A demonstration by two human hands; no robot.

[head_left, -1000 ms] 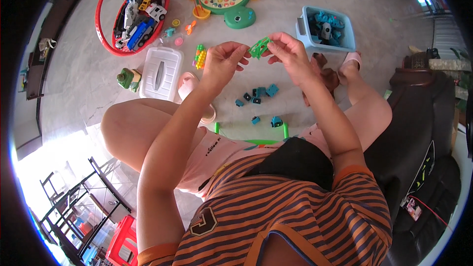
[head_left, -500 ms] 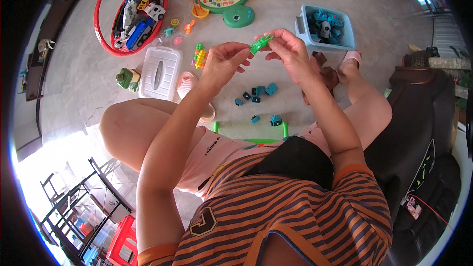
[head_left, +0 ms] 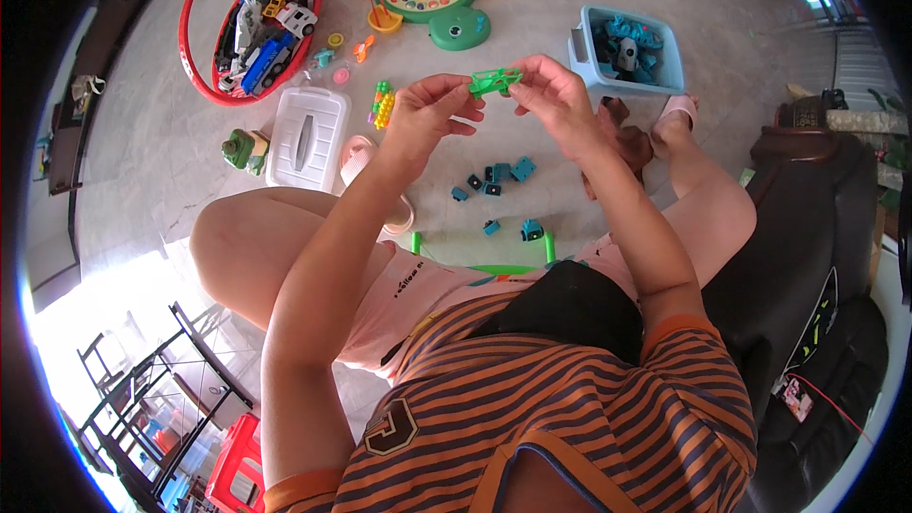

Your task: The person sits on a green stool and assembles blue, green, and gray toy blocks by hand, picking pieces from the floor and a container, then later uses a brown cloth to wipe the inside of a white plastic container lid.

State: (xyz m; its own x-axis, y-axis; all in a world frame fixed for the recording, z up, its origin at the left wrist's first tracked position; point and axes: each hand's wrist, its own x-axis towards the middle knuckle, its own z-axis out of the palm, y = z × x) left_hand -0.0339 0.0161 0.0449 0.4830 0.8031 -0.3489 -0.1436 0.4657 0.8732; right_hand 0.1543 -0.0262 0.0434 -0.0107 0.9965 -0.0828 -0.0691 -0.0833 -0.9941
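A small bright green plastic toy piece (head_left: 494,83) is held up between my two hands above the floor; its exact kind is too small to tell. My left hand (head_left: 429,121) pinches its left end between thumb and fingertips. At the other end, my right hand (head_left: 554,106) grips it with thumb and forefinger. Below the hands, several teal and black toy blocks (head_left: 502,173) lie loose on the tiles. Left of my left hand is a cluster of yellow, green and orange knobbly toy pieces (head_left: 384,108).
A red basket (head_left: 184,47) full of toy vehicles stands far left, near a white lid (head_left: 307,138) and a green toy (head_left: 245,150). A green turtle fishing game (head_left: 458,28) lies at the back. At right are a blue bin (head_left: 673,76) of teal parts and a dark sofa (head_left: 807,218).
The green toy piece has turned from a slant to nearly level and shifted slightly left. Both hands still hold it.
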